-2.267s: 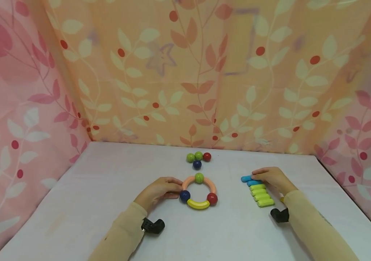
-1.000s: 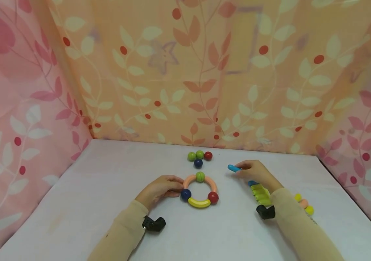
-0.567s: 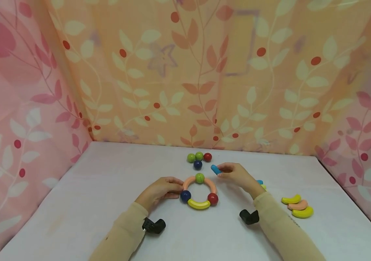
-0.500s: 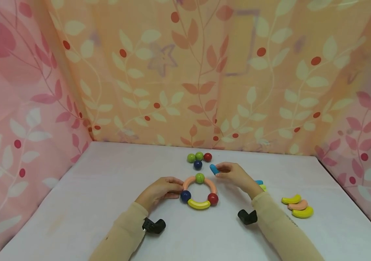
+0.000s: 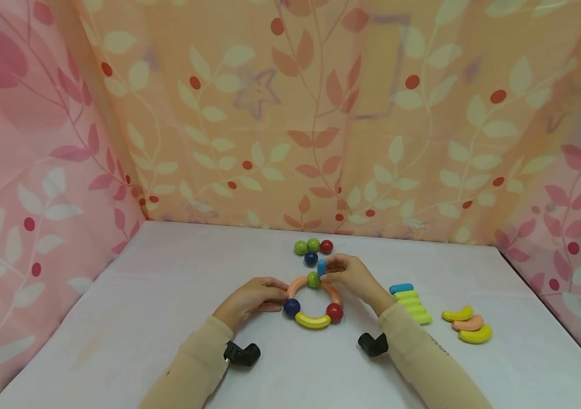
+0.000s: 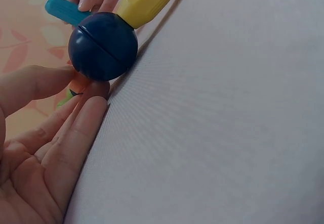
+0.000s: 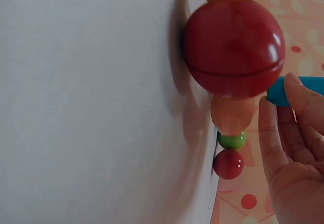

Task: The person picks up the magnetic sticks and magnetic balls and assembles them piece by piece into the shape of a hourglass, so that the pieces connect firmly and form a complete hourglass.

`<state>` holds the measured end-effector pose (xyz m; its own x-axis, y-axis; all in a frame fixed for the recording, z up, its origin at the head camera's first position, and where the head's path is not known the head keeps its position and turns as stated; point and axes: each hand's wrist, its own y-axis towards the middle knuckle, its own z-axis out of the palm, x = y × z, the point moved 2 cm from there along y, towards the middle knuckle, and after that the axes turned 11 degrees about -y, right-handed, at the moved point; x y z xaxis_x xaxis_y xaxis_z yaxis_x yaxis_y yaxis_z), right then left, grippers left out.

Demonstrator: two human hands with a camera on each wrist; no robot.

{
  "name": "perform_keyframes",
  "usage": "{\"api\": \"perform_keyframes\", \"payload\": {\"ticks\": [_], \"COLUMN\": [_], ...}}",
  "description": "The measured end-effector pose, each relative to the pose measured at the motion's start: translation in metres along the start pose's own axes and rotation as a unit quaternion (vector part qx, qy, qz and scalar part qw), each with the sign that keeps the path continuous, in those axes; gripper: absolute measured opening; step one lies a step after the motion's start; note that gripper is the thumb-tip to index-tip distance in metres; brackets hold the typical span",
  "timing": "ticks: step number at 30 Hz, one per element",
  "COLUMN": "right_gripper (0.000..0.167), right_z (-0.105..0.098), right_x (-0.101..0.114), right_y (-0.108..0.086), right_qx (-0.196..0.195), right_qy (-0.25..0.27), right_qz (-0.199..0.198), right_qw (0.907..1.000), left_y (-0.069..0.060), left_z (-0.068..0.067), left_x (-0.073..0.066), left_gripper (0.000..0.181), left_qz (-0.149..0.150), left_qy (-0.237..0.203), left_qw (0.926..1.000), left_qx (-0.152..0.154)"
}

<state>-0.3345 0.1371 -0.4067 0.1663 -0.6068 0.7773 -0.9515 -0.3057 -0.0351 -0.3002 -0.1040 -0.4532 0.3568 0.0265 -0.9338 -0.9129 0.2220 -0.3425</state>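
On the table lies a ring point(image 5: 313, 322) made of curved rods in orange and yellow, joined by a green ball point(image 5: 313, 279), a dark blue ball point(image 6: 104, 46) and a red ball point(image 7: 234, 47). My left hand point(image 5: 252, 299) pinches the ring's left orange rod, beside the dark blue ball, between thumb and fingers. Between thumb and fingertips my right hand point(image 5: 350, 278) holds a short blue rod point(image 5: 322, 267) upright, right by the green ball at the ring's top. Whether that rod touches the green ball cannot be told. My right fingers hide part of the right orange rod.
Behind the ring sit several loose balls: green ones point(image 5: 300, 247), a red one point(image 5: 326, 246) and a dark blue one point(image 5: 311, 259). To the right lie a blue rod point(image 5: 401, 288), several lime rods point(image 5: 415, 309) and curved yellow and orange pieces point(image 5: 468, 323). Patterned cloth stands behind.
My right hand has picked a blue rod off the row at the right, carried it left to the ring's top and turned it upright. The left hand has stayed on the ring.
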Motion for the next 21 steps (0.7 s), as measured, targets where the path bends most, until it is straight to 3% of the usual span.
{"api": "perform_keyframes", "payload": {"ticks": [21], "right_gripper": [0.026], "right_z": [0.0087], "right_x": [0.0043], "right_y": [0.0028], "right_qx": [-0.018], "right_qy": [-0.032], "right_qz": [0.036], "right_qw": [0.9987], "left_y": [-0.0026], "left_z": [0.0003], "left_x": [-0.0013], "left_gripper": [0.028], "left_qz": [0.003], "left_qy": [-0.006], "left_qw": [0.9999], "left_qx": [0.013]}}
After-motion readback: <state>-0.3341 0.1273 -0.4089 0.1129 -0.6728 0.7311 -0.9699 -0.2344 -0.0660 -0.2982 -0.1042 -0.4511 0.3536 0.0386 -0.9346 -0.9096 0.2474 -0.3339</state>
